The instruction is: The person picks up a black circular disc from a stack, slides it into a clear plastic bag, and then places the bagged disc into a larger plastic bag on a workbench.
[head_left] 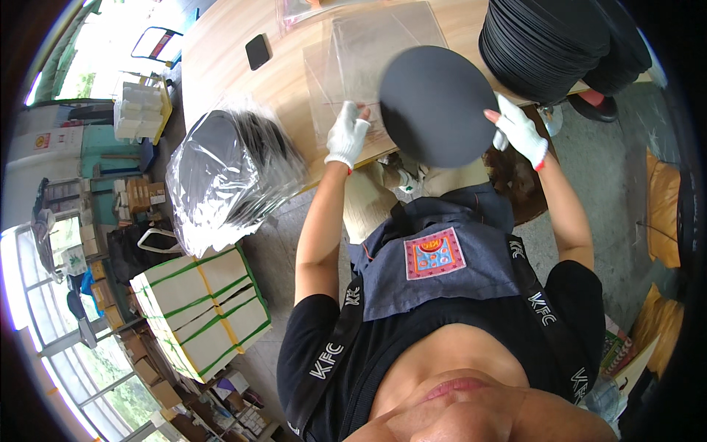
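A flat black round disc (438, 107) is held up over the table's near edge and over my lap. My right hand (521, 134), in a white glove with bare fingertips, grips the disc by its right rim, thumb on the face towards me. My left hand (346, 135), gloved likewise, is just left of the disc with a small gap between them. Its fingers stretch away from me over clear plastic bags (383, 37) lying flat on the table, and it holds nothing that I can see. The disc covers part of the bags.
Tall stacks of black discs (541, 48) stand at the table's right end. More discs lie in a clear plastic wrap (232, 173) at the left edge. A black phone (258, 52) lies on the wooden table (213, 44). A strapped white carton stack (202, 313) stands on the left floor.
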A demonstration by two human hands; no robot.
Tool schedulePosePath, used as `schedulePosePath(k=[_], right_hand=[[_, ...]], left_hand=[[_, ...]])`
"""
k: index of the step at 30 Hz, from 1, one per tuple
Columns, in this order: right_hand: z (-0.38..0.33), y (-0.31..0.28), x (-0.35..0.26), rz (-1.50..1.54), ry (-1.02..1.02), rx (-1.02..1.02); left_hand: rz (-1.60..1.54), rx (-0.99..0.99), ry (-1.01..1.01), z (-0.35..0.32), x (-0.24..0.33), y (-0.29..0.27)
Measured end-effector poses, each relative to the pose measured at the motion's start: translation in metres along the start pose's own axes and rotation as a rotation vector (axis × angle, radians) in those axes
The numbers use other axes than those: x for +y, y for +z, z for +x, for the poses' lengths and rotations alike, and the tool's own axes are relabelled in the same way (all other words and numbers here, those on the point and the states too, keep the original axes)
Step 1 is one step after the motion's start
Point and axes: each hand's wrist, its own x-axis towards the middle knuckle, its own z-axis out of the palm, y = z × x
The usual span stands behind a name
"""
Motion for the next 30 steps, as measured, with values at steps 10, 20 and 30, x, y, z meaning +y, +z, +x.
schedulePosePath(k=[10,20,30], right_hand=[[-0.023,0.034,0.051,0.699,0.300,-0.274],[0.011,0.077,0.081,0.747,0.205,0.045],[0.052,0.133,0.095,0.983,0.071,0.119]], left_hand=[[0.736,0.093,0.322,0.016,-0.064,0.014],[0.551,0.247,0.353,0.000,-0.083,0.010],[0.253,0.447,0.449,-0.036,-0.066,0.019]])
